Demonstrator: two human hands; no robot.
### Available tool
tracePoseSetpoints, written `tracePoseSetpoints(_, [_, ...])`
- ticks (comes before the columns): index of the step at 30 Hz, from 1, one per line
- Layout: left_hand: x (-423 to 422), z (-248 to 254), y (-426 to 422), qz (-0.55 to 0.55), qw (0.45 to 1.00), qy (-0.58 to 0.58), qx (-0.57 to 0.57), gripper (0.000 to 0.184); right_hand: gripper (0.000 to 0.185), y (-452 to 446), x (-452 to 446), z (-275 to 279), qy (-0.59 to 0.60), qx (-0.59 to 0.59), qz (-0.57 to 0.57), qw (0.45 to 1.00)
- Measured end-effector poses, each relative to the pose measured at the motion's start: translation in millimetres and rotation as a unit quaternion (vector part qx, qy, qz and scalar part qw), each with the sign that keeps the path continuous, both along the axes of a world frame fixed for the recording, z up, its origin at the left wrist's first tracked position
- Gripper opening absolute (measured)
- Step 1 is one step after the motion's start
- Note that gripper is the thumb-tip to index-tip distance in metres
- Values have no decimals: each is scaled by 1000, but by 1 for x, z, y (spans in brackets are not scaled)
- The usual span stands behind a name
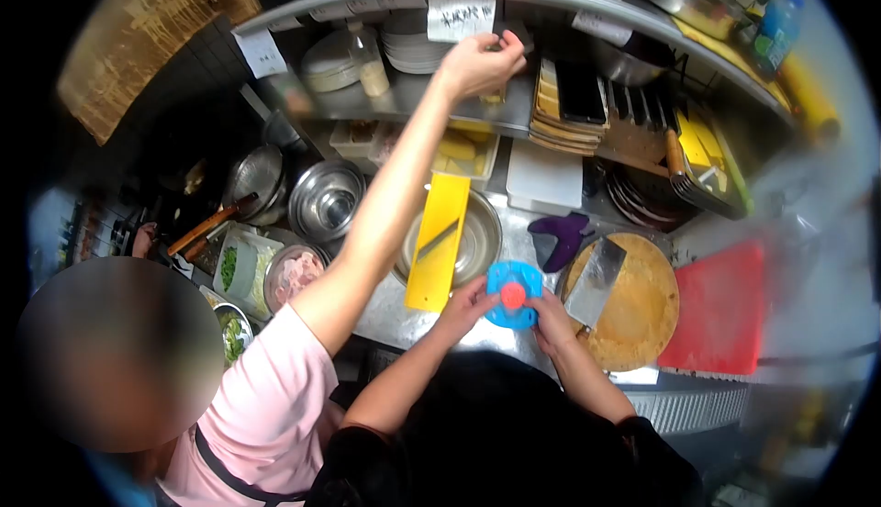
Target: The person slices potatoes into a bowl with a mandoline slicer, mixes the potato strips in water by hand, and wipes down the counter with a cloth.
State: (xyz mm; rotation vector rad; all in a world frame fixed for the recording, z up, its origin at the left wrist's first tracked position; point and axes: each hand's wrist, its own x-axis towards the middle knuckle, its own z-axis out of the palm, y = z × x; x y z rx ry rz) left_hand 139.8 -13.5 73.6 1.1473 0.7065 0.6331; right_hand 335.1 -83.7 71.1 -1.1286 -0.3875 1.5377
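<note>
Between my two hands is a blue plastic slicer hand guard [501, 279] with a round red knob in its middle. My left hand [466, 306] grips its left edge, and my right hand [552, 320] closes on the right edge. To the left, a yellow mandoline slicer [444, 204] with a slanted blade lies across a steel bowl [484, 227]. A dark purple glove-like piece [558, 236] rests behind the guard. By my right hand, a cleaver [597, 279] lies on a round wooden chopping block [642, 310].
A co-worker's arm [381, 200] in a pink sleeve reaches across from the left toward the shelf [500, 114]. Raw meat [297, 274] fills a bowl at left, near nested steel bowls [328, 200]. A red cutting board [720, 310] lies far right.
</note>
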Motion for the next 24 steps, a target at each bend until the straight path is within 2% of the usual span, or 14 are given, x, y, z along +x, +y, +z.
tracePoseSetpoints(1, [0,-2,0,4,999,38,-12,53,36,2,-1,1,-2,5,4,1000])
tracePoseSetpoints(2, [1,4,-1,13,1000,20,-17,55,42,3,-2,3,6,9,13,1000])
tracePoseSetpoints(5, [-1,6,-6,48,997,-12,-63,57,40,8,-11,8,12,44,33,998])
tracePoseSetpoints(6, [-1,1,-7,72,994,-10,-79,54,41,10,-14,10,-32,46,45,997])
tracePoseSetpoints(8, [-7,-1,-5,125,973,-106,-161,51,44,14,-21,13,-117,54,71,989])
tracePoseSetpoints(11, [-28,4,-1,219,926,-201,-234,48,46,26,-28,18,-280,101,122,947])
tracePoseSetpoints(13, [-52,18,7,261,915,-236,-197,50,47,38,-29,24,-332,120,107,929])
tracePoseSetpoints(15, [-82,24,11,335,905,-219,-142,50,47,54,-26,36,-372,122,92,915])
tracePoseSetpoints(17, [-110,34,11,418,894,-113,-112,51,47,71,-18,24,-407,122,69,903])
tracePoseSetpoints(19, [-142,9,12,472,881,-9,-36,51,46,91,-9,14,-432,130,53,891])
tracePoseSetpoints(22, [-184,-27,13,449,866,212,53,54,43,128,0,9,-493,123,58,859])
tracePoseSetpoints(24, [-209,-57,15,385,833,368,152,57,43,157,6,-5,-525,117,61,841])
